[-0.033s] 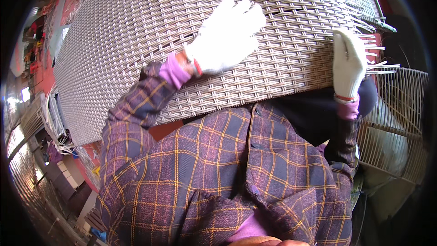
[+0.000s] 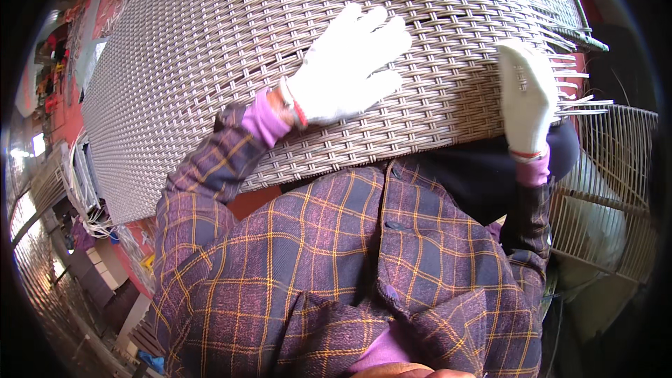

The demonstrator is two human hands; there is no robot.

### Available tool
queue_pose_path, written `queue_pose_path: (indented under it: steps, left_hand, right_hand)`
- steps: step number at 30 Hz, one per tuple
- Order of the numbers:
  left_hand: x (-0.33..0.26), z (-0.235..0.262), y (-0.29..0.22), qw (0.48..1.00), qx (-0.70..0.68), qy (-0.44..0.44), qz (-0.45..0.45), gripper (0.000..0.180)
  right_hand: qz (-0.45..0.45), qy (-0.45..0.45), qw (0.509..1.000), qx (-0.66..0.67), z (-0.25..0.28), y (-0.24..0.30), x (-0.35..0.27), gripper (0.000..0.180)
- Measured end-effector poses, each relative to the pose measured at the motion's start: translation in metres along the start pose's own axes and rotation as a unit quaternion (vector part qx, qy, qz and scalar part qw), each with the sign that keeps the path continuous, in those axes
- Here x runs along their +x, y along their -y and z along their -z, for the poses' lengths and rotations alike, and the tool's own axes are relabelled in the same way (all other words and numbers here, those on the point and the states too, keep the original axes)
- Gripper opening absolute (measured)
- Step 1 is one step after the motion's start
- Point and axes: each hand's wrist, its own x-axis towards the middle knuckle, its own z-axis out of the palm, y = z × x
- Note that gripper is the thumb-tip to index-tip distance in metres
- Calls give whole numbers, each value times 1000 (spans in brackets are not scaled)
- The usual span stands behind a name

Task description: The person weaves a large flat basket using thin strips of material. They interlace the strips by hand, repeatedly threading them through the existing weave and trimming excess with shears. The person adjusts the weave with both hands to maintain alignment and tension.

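Observation:
A large grey-brown woven wicker panel (image 2: pixel 203 49) lies across in front of me. My left hand (image 2: pixel 346 70), in a white glove with a red-edged cuff, rests on the weave with its fingers stretched out and holds nothing. At the panel's right side is my right hand (image 2: pixel 530 94), also gloved in white, its fingers curled together. Whatever may be inside that grip is hidden. Loose strand ends (image 2: pixel 570 73) stick out of the panel just beyond the right hand. Narrow dark gaps in the weave show near my left hand.
A rack of thin bars (image 2: pixel 616 175) stands on the right beside the panel. To the left, past the panel's edge, there is a bundle of pale strips (image 2: pixel 82 178) and a reddish floor (image 2: pixel 136 259) with scattered items. A dark covered shape lies under the panel's near right edge.
My left hand has slid slightly down toward me on the weave, fingers still spread. The right hand has shifted a little to the left and turned. The panel looks unmoved.

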Motion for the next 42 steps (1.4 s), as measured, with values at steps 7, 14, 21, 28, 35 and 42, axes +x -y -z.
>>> queue_pose_path:
  steps: [7,14,21,28,35,42]
  left_hand:
    - [-45,19,-53,988,-80,-25,127,39]
    - [-23,-28,-27,989,-2,-64,133,38]
    - [-45,15,-39,987,25,-110,117,41]
    - [-59,0,-39,975,60,-33,213,50]
    - [-63,3,-47,983,12,-69,169,54]
    - [-36,-13,-36,985,38,-60,154,62]
  right_hand:
    - [149,193,969,43,-31,53,15,29]
    - [159,206,966,-7,-55,50,13,40]
    - [155,126,980,2,-57,47,10,35]
    - [169,153,974,-13,-79,48,29,30]
    - [223,133,964,51,-81,47,29,20]
    - [218,135,964,75,-86,44,31,20]
